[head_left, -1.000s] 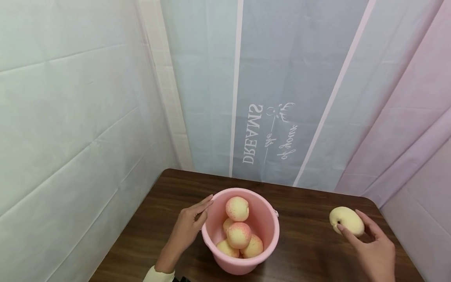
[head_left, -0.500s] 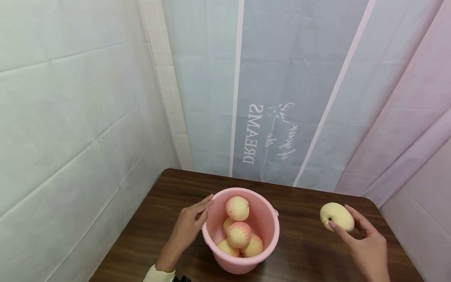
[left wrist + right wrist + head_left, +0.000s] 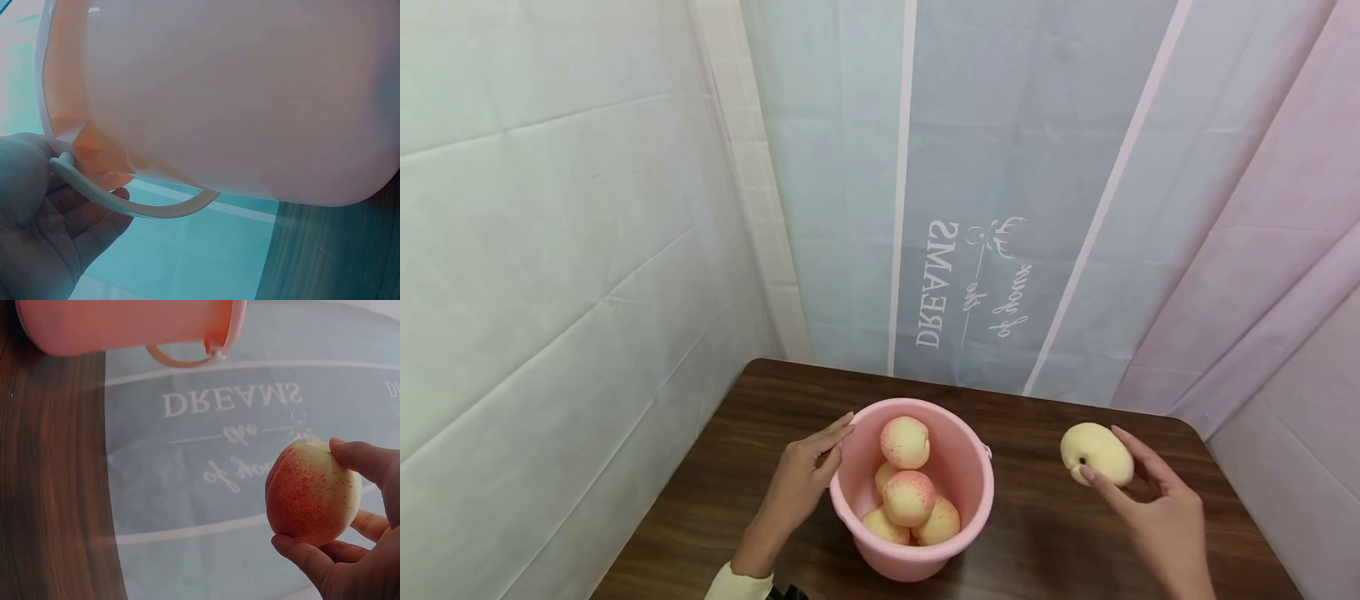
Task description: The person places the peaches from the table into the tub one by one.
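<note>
A pink bucket stands upright on the table, with several peaches inside. My left hand rests against its left rim, fingers extended and thumb below them. In the left wrist view, this hand lies beside the bucket's wall, by the pale handle. My right hand holds another peach above the table to the right of the bucket, between thumb and fingers. The peach's blushed red side shows in the right wrist view.
The dark wooden table has its back edge close to a grey-blue curtain printed with white lettering. Pale cloth covers the left side, and a pinkish curtain hangs on the right.
My right hand has moved left and slightly farther back with its peach, nearer the bucket. The left hand, the bucket and the peaches inside have stayed in place.
</note>
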`<state>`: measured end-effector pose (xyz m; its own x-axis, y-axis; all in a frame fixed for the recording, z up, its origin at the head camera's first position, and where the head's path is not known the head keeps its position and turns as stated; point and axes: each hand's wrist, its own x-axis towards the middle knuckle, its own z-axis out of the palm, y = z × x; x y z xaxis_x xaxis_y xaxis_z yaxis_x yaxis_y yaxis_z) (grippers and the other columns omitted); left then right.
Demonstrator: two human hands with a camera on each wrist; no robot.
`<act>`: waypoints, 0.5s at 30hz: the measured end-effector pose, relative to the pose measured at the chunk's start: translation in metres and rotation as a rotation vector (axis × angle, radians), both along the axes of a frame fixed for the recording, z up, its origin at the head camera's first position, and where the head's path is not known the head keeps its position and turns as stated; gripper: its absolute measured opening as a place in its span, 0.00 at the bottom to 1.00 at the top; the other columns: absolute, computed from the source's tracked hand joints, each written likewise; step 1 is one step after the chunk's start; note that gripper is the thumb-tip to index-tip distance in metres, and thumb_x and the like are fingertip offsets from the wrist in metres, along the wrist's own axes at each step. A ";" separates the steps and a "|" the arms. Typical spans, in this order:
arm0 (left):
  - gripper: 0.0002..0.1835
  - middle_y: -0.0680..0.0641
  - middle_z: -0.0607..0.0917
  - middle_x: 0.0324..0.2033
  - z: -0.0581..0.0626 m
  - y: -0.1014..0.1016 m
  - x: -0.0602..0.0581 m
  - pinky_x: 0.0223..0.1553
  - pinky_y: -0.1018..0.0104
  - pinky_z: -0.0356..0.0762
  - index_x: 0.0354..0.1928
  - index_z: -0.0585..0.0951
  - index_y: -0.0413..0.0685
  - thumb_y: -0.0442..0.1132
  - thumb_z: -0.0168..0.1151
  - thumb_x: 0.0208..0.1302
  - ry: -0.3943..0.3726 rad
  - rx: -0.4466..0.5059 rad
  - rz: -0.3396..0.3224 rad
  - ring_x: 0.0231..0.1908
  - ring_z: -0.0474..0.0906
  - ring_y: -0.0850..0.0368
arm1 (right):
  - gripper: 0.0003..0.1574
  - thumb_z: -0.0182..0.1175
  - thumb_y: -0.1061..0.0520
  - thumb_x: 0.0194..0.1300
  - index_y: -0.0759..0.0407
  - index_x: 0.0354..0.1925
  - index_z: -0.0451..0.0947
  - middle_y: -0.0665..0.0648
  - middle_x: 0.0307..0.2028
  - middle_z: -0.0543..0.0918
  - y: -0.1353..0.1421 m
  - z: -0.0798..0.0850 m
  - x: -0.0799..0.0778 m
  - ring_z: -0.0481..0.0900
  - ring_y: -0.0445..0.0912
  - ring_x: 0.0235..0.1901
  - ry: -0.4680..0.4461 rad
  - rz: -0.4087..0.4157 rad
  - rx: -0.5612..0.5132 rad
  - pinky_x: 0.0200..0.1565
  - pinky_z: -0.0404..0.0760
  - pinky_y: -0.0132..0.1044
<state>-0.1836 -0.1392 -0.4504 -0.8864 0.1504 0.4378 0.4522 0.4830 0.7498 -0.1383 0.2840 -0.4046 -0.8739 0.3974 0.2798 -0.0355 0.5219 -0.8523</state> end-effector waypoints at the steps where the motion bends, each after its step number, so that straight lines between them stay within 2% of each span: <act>1: 0.18 0.53 0.79 0.64 0.000 0.000 0.000 0.41 0.68 0.75 0.61 0.84 0.47 0.30 0.59 0.72 0.000 -0.002 0.001 0.46 0.79 0.60 | 0.42 0.79 0.55 0.54 0.43 0.67 0.78 0.39 0.54 0.83 -0.002 0.000 0.000 0.80 0.27 0.45 0.010 0.009 -0.002 0.37 0.79 0.21; 5: 0.18 0.53 0.79 0.64 0.000 0.000 0.000 0.40 0.68 0.75 0.60 0.84 0.47 0.30 0.59 0.71 0.008 -0.009 0.004 0.45 0.79 0.60 | 0.42 0.79 0.57 0.54 0.45 0.67 0.78 0.41 0.57 0.82 -0.010 0.003 0.000 0.81 0.28 0.46 0.031 0.051 -0.020 0.40 0.80 0.22; 11: 0.18 0.54 0.80 0.64 0.000 0.000 0.000 0.43 0.68 0.74 0.61 0.84 0.48 0.31 0.59 0.72 -0.003 -0.008 0.008 0.52 0.79 0.62 | 0.43 0.79 0.58 0.54 0.45 0.67 0.77 0.43 0.60 0.80 -0.019 0.007 -0.001 0.79 0.28 0.51 0.041 0.086 -0.037 0.42 0.80 0.22; 15: 0.19 0.54 0.79 0.64 0.000 0.000 0.000 0.43 0.67 0.74 0.61 0.84 0.48 0.30 0.59 0.71 -0.003 -0.006 0.007 0.54 0.79 0.62 | 0.44 0.79 0.58 0.54 0.44 0.67 0.77 0.45 0.61 0.80 -0.025 0.008 -0.002 0.78 0.28 0.52 0.042 0.099 -0.045 0.42 0.80 0.22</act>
<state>-0.1840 -0.1388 -0.4508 -0.8889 0.1464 0.4340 0.4462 0.4907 0.7484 -0.1403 0.2586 -0.3964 -0.8975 0.3224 0.3010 -0.1215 0.4754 -0.8713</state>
